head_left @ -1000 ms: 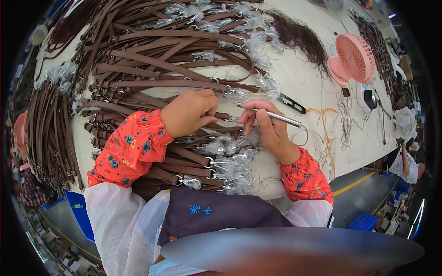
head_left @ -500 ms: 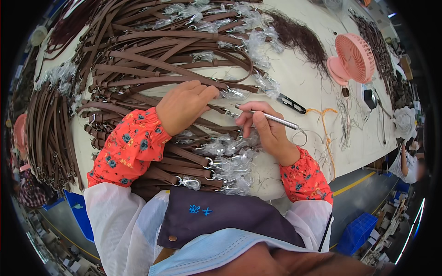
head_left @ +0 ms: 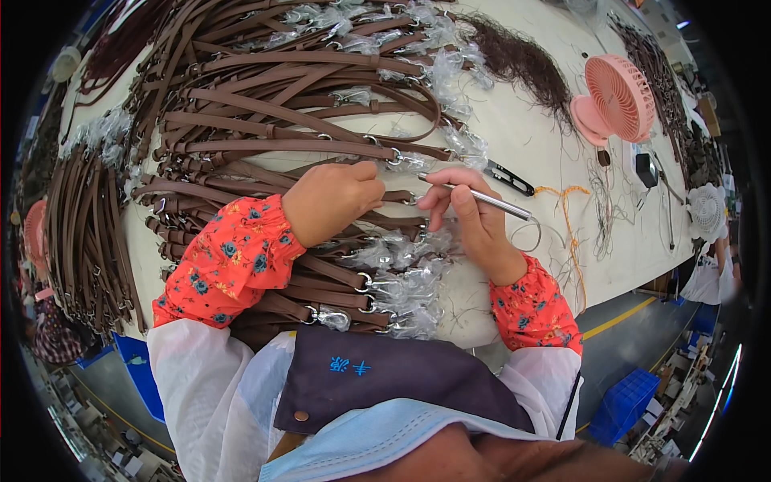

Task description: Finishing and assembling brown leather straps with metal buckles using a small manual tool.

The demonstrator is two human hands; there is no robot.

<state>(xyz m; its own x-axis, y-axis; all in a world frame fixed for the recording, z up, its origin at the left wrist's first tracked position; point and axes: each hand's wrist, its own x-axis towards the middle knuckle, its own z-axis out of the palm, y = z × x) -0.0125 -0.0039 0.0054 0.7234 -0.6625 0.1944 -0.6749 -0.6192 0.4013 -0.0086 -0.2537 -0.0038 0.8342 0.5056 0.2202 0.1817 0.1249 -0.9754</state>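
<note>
My right hand [head_left: 475, 215] grips a slim silver pen-shaped tool [head_left: 502, 203], its tip pointing left and a thin cord curling from its rear end. My left hand [head_left: 336, 201] is closed just left of that tip, over the rows of brown straps. Whatever its fingers pinch is hidden. A brown strap end [head_left: 397, 196] with a metal clasp shows beside the left fingertips, between the two hands. Above them lies another brown strap [head_left: 281, 148], ending in a metal ring and a clear-wrapped hook [head_left: 411, 162]. More straps [head_left: 321, 269] with plastic-wrapped hooks [head_left: 393, 253] lie below the hands.
A black utility knife [head_left: 509, 178] lies right of the hands, near an orange cord [head_left: 569, 217]. Farther off are a pink fan [head_left: 617, 98] and a heap of dark threads [head_left: 518, 64]. Another strap bundle [head_left: 90, 233] lies left. A blue crate [head_left: 622, 406] stands on the floor.
My left hand has moved down and slightly right, uncovering the ring end of the upper strap. The tool in my right hand has shifted slightly to the right.
</note>
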